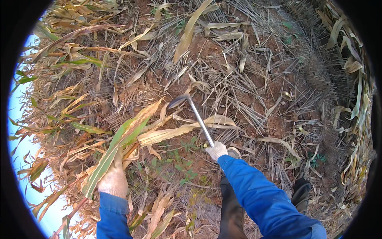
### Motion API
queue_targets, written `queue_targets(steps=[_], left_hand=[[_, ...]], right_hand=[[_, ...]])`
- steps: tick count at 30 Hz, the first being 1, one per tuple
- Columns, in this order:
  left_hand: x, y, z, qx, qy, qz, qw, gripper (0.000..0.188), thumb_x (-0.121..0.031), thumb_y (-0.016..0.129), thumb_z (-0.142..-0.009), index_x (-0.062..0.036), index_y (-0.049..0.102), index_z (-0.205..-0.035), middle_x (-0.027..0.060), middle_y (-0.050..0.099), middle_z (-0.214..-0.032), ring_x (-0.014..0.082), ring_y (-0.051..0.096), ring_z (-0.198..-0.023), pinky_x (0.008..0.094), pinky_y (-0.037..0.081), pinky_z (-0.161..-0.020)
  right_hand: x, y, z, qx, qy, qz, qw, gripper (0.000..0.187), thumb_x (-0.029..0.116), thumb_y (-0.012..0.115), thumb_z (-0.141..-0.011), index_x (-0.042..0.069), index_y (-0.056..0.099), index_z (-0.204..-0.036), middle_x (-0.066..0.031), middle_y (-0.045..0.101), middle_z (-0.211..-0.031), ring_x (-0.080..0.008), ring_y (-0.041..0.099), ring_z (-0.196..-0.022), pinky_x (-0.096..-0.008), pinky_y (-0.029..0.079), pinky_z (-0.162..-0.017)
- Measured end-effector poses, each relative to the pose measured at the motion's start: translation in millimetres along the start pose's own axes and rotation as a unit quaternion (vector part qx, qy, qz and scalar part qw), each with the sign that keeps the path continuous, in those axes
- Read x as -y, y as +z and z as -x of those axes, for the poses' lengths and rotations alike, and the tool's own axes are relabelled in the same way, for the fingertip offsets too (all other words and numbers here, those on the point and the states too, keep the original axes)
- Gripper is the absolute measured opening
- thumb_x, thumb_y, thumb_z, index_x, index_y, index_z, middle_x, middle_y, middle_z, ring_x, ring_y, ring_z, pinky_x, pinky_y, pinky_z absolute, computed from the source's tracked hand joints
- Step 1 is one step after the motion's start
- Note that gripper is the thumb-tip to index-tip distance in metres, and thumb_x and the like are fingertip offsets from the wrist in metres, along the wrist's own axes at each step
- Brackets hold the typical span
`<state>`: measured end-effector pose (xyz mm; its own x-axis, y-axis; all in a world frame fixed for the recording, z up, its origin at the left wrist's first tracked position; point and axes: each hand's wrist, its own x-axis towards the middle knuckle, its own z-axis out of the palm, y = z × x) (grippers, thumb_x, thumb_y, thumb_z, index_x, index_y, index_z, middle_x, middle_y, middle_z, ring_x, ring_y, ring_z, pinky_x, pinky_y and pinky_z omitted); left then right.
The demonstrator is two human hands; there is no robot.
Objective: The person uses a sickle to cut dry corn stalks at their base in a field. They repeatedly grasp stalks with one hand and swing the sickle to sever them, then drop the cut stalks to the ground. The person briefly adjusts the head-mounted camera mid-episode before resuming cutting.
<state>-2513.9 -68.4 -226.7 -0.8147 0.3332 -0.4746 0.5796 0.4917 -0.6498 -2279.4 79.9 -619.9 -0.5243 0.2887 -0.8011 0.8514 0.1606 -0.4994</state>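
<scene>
My right hand (217, 151) is closed around the grip end of a sickle (199, 121). Its straight metal shaft points up and to the left, and the dark curved blade (177, 101) hangs over the littered soil. To the left, my left hand (113, 182) is closed on a dry corn stalk, with a long green-and-yellow leaf (124, 137) lying across the fingers and hiding most of them. A pale dried corn leaf (169, 134) stretches from beside this hand toward the sickle shaft.
Dry standing corn (75, 101) fills the left side, and more withered plants (356, 91) line the right edge. Straw and broken stalks (238, 87) cover the reddish soil. Small green weeds (187, 169) grow between my hands. My shoes (301, 191) stand at the lower right.
</scene>
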Motion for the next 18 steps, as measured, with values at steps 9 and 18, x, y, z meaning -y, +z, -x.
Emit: queue_targets(steps=[9,18], left_hand=[[-14,-5,5,0.015,-0.010,0.007,1.000,0.089,-0.004,0.067,-0.085,-0.0215,0.033,-0.165,0.0174,0.069,-0.121,0.0330,0.072,-0.099,0.0467,0.063,-0.078],[-23,-21,11,0.166,-0.024,0.024,0.986,0.082,-0.010,0.070,-0.087,-0.0171,0.037,-0.161,0.0232,0.069,-0.108,0.0395,0.071,-0.100,0.0555,0.059,-0.079]], right_hand=[[-31,5,4,0.008,0.047,-0.037,0.998,0.045,0.041,0.075,-0.088,-0.001,0.068,-0.104,-0.0266,0.073,-0.099,-0.0453,0.071,-0.100,-0.0503,0.057,-0.091],[-49,-17,-1,-0.003,0.037,0.015,0.999,0.043,0.038,0.075,-0.088,-0.001,0.065,-0.104,-0.0275,0.074,-0.095,-0.0447,0.073,-0.096,-0.0528,0.058,-0.086]])
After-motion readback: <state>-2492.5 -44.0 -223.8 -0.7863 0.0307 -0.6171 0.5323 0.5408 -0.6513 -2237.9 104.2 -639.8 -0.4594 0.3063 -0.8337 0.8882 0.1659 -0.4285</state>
